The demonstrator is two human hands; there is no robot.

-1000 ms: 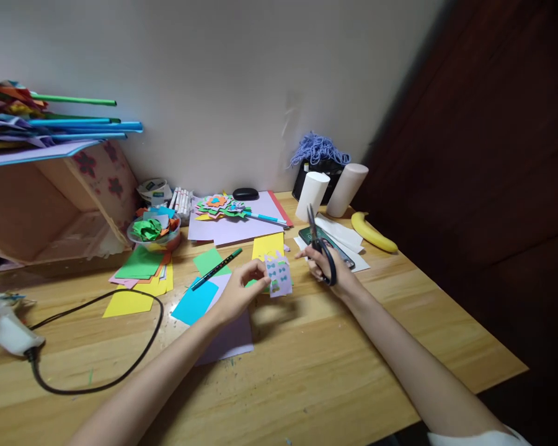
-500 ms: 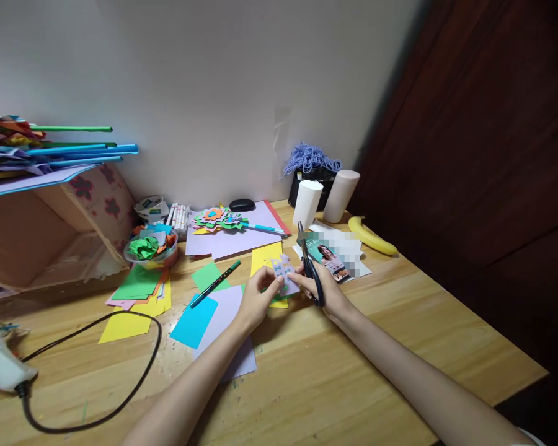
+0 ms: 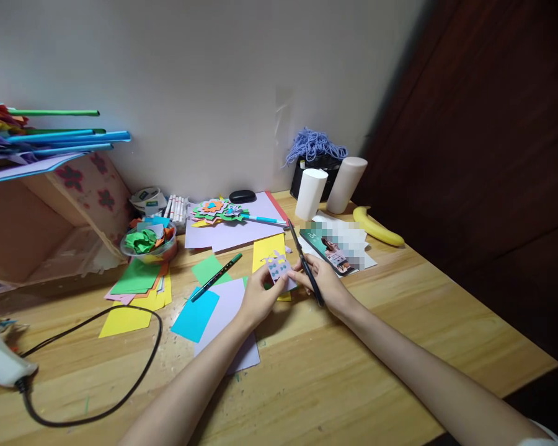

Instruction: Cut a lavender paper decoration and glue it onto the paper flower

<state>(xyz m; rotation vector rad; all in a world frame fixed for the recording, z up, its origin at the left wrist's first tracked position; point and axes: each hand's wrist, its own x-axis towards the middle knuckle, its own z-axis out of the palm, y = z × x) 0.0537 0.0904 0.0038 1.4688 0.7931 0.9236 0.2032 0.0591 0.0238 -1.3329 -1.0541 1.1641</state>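
Observation:
A small light-purple piece of paper (image 3: 280,269) with dark teal marks is pinched in my left hand (image 3: 259,296). Its far edge looks cut and uneven. My right hand (image 3: 324,280) is closed around a pair of black scissors (image 3: 309,267), whose blades point away from me. The right fingertips also touch the paper's right edge. Beneath the hands lies a yellow sheet (image 3: 266,249). Left of them a dark green marker (image 3: 216,277) rests across a green piece of paper (image 3: 208,266) and a blue one (image 3: 196,318), over a larger lilac sheet (image 3: 227,310).
Behind the hands are a lit phone (image 3: 324,249), two upright cylinders, the nearer a white one (image 3: 311,193), and a banana (image 3: 379,229). A layered paper flower (image 3: 215,211) lies further back. A bowl of scraps (image 3: 149,241), a black cable (image 3: 160,334) and a cardboard box (image 3: 93,204) occupy the left.
The scissors have turned so that their blades tilt more to the left and show edge-on. The purple paper has tipped in my fingers, and the view has shifted slightly.

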